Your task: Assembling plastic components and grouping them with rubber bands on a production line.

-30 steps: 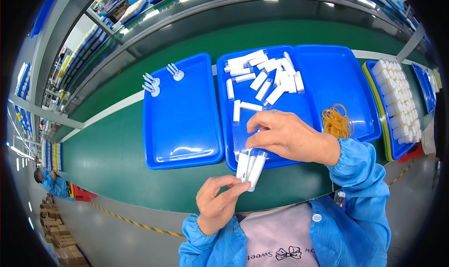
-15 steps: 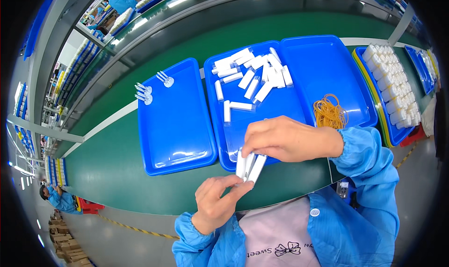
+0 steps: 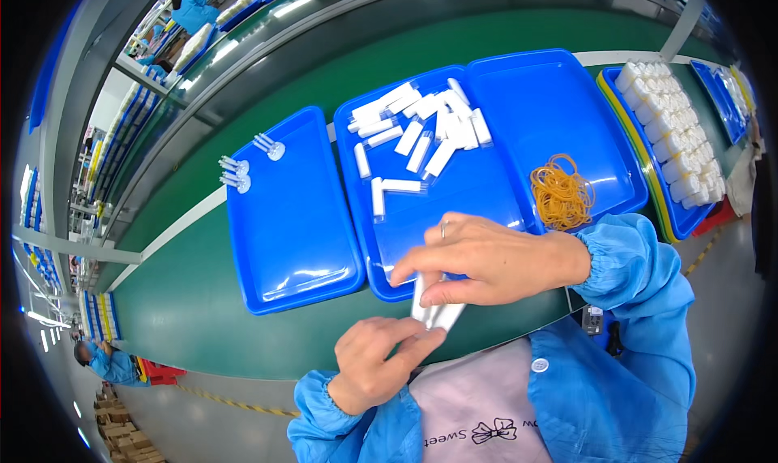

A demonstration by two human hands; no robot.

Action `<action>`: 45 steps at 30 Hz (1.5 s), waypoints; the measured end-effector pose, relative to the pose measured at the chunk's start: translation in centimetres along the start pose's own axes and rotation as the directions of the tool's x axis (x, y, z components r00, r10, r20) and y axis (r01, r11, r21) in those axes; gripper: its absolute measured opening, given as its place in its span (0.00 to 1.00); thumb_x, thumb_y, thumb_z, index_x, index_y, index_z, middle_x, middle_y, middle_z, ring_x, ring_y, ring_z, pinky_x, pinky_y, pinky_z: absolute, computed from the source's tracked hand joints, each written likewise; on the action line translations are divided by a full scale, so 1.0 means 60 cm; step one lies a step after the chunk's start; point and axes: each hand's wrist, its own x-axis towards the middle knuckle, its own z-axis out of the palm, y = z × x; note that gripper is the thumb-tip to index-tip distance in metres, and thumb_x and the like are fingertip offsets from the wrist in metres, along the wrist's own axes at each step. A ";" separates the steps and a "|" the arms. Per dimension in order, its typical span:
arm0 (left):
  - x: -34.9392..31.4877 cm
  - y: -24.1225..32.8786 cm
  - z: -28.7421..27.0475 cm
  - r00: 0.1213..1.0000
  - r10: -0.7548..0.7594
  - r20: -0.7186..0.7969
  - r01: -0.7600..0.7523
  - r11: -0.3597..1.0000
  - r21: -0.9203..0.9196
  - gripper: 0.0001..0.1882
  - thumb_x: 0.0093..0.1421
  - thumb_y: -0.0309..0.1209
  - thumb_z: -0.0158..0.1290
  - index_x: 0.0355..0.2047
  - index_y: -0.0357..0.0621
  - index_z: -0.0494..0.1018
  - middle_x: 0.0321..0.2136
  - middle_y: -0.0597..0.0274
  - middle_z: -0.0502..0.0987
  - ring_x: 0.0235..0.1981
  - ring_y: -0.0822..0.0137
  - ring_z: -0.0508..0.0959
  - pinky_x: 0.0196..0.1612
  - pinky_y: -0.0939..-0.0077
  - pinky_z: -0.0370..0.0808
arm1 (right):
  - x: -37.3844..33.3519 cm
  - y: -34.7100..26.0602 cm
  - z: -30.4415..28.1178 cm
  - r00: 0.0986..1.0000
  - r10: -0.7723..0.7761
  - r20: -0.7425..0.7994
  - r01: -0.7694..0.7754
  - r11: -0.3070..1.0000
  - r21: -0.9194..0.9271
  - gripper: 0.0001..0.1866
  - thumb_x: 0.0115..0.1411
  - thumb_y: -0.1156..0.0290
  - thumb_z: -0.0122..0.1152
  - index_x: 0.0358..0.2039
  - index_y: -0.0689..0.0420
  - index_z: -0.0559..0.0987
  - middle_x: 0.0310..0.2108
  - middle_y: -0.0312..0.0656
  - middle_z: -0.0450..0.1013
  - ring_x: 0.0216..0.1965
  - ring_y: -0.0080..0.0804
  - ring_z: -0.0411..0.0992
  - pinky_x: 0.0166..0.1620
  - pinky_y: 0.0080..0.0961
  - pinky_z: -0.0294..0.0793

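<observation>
Over the near edge of the green table (image 3: pixel 203 301), a few slim white rectangular tubes (image 3: pixel 447 314) stand bunched side by side. My left hand (image 3: pixel 374 362) pinches their lower ends between thumb and fingers. Around their upper ends my right hand (image 3: pixel 498 260) is closed, index finger on the left and thumb across the front; its palm hides part of them, and motion blurs the tubes. Just beyond, a blue middle tray (image 3: pixel 478 187) holds many loose white tubes with clear ends (image 3: pixel 420 151). Tan rubber bands (image 3: pixel 561 194) lie heaped in the blue right tray (image 3: pixel 543 90).
The blue left tray (image 3: pixel 292 220) carries several small clear pronged parts (image 3: pixel 237 176) at its far left. Far right, stacked trays hold rows of white bundles (image 3: pixel 668 139). Co-workers in blue sit at the far left (image 3: pixel 117 364) and upper left (image 3: pixel 193 11).
My right hand has turned and opened its index finger outward, coming lower over the tubes. The left hand keeps its pinch. The whole view has shifted slightly.
</observation>
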 end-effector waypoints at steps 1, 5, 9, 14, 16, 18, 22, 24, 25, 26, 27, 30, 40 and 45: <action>0.005 0.002 -0.005 0.999 -0.047 0.017 0.048 0.999 -0.008 0.19 0.37 0.21 0.61 0.33 0.51 0.82 0.29 0.67 0.76 0.27 0.68 0.75 0.27 0.76 0.71 | -0.004 0.002 -0.007 0.994 -0.036 -0.107 0.024 0.993 -0.111 0.13 0.61 0.62 0.57 0.44 0.53 0.74 0.35 0.39 0.75 0.40 0.37 0.72 0.46 0.35 0.64; -0.004 -0.009 -0.001 0.990 -0.143 -0.006 0.143 0.989 -0.048 0.16 0.40 0.21 0.60 0.32 0.49 0.83 0.30 0.66 0.77 0.26 0.69 0.76 0.25 0.76 0.71 | -0.049 0.028 -0.056 0.978 0.068 -0.197 -0.138 0.919 -0.369 0.12 0.53 0.64 0.64 0.36 0.55 0.77 0.36 0.41 0.72 0.43 0.38 0.69 0.46 0.36 0.65; -0.005 -0.006 0.013 0.964 -0.265 -0.015 0.259 0.951 -0.170 0.18 0.41 0.16 0.60 0.34 0.47 0.82 0.31 0.62 0.77 0.25 0.68 0.76 0.26 0.76 0.72 | -0.107 0.047 -0.027 0.949 0.311 -0.045 -0.235 0.606 -0.760 0.09 0.50 0.69 0.64 0.31 0.56 0.77 0.33 0.40 0.72 0.45 0.37 0.69 0.51 0.42 0.65; -0.006 -0.001 0.027 0.941 -0.337 -0.013 0.319 0.902 -0.292 0.19 0.42 0.14 0.62 0.35 0.46 0.82 0.32 0.61 0.77 0.27 0.67 0.77 0.29 0.76 0.74 | -0.116 0.079 -0.003 0.976 0.139 -0.166 -0.215 0.544 -0.811 0.08 0.53 0.74 0.57 0.35 0.56 0.75 0.37 0.41 0.73 0.43 0.38 0.72 0.58 0.45 0.62; -0.008 0.005 0.031 0.936 -0.352 -0.016 0.328 0.886 -0.328 0.19 0.42 0.14 0.61 0.35 0.46 0.82 0.32 0.61 0.77 0.28 0.67 0.77 0.29 0.76 0.75 | -0.113 0.077 -0.008 0.964 0.084 -0.252 -0.251 0.592 -0.765 0.09 0.54 0.75 0.55 0.37 0.55 0.75 0.39 0.41 0.73 0.41 0.38 0.74 0.58 0.43 0.63; -0.007 0.009 0.033 0.938 -0.346 -0.018 0.319 0.883 -0.344 0.20 0.40 0.13 0.61 0.35 0.47 0.82 0.32 0.61 0.77 0.28 0.67 0.77 0.30 0.76 0.75 | -0.108 0.062 -0.022 0.947 0.056 -0.316 -0.269 0.675 -0.687 0.11 0.54 0.75 0.54 0.40 0.54 0.75 0.40 0.40 0.74 0.40 0.38 0.75 0.55 0.41 0.65; -0.003 0.015 0.035 0.956 -0.291 -0.033 0.260 0.895 -0.362 0.23 0.37 0.13 0.59 0.35 0.48 0.83 0.32 0.63 0.77 0.28 0.67 0.77 0.30 0.76 0.75 | -0.104 0.045 -0.023 0.957 -0.050 -0.285 -0.165 0.715 -0.680 0.14 0.54 0.73 0.56 0.42 0.53 0.75 0.40 0.37 0.74 0.39 0.35 0.75 0.48 0.35 0.70; 0.003 0.016 0.035 0.962 -0.272 -0.035 0.241 0.899 -0.365 0.24 0.36 0.13 0.58 0.36 0.48 0.83 0.31 0.63 0.77 0.28 0.67 0.77 0.30 0.76 0.75 | -0.100 0.036 -0.019 0.959 -0.085 -0.270 -0.124 0.729 -0.673 0.15 0.53 0.73 0.56 0.43 0.53 0.75 0.41 0.37 0.74 0.39 0.34 0.75 0.45 0.32 0.71; 0.005 0.017 0.034 0.963 -0.269 -0.023 0.243 0.900 -0.362 0.23 0.37 0.13 0.59 0.35 0.47 0.83 0.31 0.62 0.77 0.28 0.66 0.77 0.30 0.76 0.75 | -0.099 0.034 -0.018 0.959 -0.087 -0.271 -0.124 0.731 -0.671 0.15 0.53 0.73 0.57 0.43 0.53 0.75 0.41 0.37 0.74 0.39 0.34 0.75 0.45 0.32 0.71; 0.007 0.018 0.032 0.964 -0.267 -0.012 0.245 0.900 -0.360 0.21 0.38 0.13 0.60 0.34 0.47 0.83 0.31 0.61 0.77 0.29 0.66 0.77 0.30 0.76 0.74 | -0.097 0.032 -0.017 0.958 -0.088 -0.272 -0.123 0.732 -0.670 0.15 0.53 0.73 0.57 0.43 0.53 0.75 0.41 0.37 0.74 0.38 0.34 0.75 0.45 0.32 0.72; 0.008 0.018 0.032 0.964 -0.264 0.000 0.247 0.901 -0.357 0.20 0.40 0.13 0.61 0.34 0.46 0.82 0.30 0.59 0.78 0.29 0.66 0.78 0.31 0.76 0.74 | -0.097 0.031 -0.016 0.958 -0.090 -0.273 -0.122 0.734 -0.668 0.15 0.53 0.74 0.57 0.42 0.53 0.75 0.41 0.37 0.74 0.38 0.34 0.75 0.44 0.32 0.72; 0.009 0.018 0.033 0.966 -0.258 0.007 0.243 0.900 -0.361 0.20 0.40 0.13 0.61 0.34 0.46 0.82 0.30 0.60 0.78 0.29 0.66 0.78 0.30 0.77 0.74 | -0.098 0.030 -0.016 0.956 -0.089 -0.279 -0.124 0.740 -0.662 0.15 0.52 0.74 0.57 0.43 0.54 0.75 0.42 0.38 0.73 0.38 0.35 0.75 0.44 0.32 0.72; 0.013 0.015 0.033 0.986 -0.167 -0.004 0.157 0.934 -0.320 0.21 0.38 0.18 0.60 0.35 0.49 0.83 0.31 0.67 0.77 0.25 0.69 0.75 0.25 0.78 0.70 | -0.096 0.033 -0.031 0.912 0.133 -0.387 -0.042 0.971 0.234 0.12 0.59 0.73 0.59 0.45 0.58 0.76 0.42 0.40 0.75 0.41 0.28 0.73 0.44 0.25 0.72; 0.024 0.024 0.031 1.000 0.001 -0.002 -0.002 0.981 -0.192 0.19 0.37 0.25 0.62 0.35 0.51 0.83 0.30 0.71 0.77 0.24 0.72 0.74 0.23 0.80 0.67 | -0.087 0.022 -0.035 0.847 0.456 -0.273 -0.082 0.620 0.780 0.10 0.65 0.71 0.56 0.45 0.60 0.76 0.38 0.38 0.75 0.41 0.20 0.72 0.44 0.20 0.71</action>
